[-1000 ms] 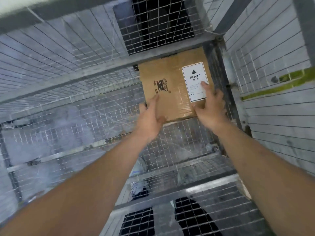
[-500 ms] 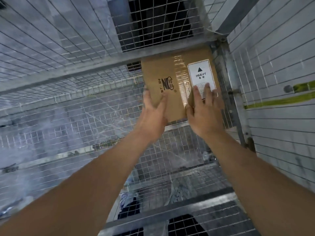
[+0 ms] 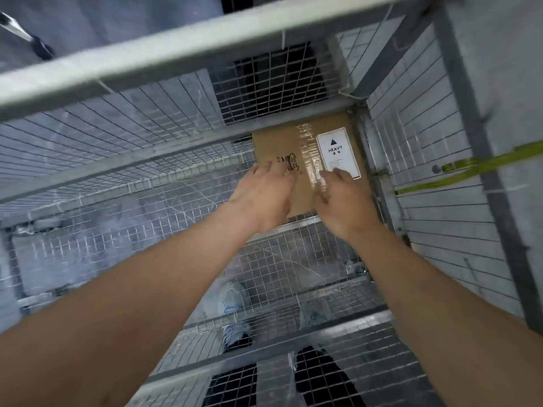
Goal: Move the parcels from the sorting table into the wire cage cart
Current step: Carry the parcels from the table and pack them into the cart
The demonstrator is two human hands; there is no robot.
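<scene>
A brown cardboard parcel (image 3: 296, 160) lies flat on the wire floor of the cage cart (image 3: 164, 183), pushed into the far right corner. It sits snug against the back mesh and just beside the right mesh wall (image 3: 440, 177). A corner looks like a good spot, because two walls can stop the box from sliding and the rest of the floor stays free for more boxes.

A white label (image 3: 338, 152) on top says HEAVY. Shiny clear tape (image 3: 308, 160) runs down the middle of the lid. A heavy box likely belongs low down, which may be why it rests on the floor.

The left hand (image 3: 264, 195) lies on the near left part of the lid, fingers spread and fairly flat, not curled around anything. The right hand (image 3: 343, 198) sits on the near right part, its fingers bent a little and loose, with the tips touching the bottom edge of the label. Neither hand grips the box. They seem to press or steady it on top.

The placing of this parcel looks almost finished. The sorting table is out of sight.
</scene>
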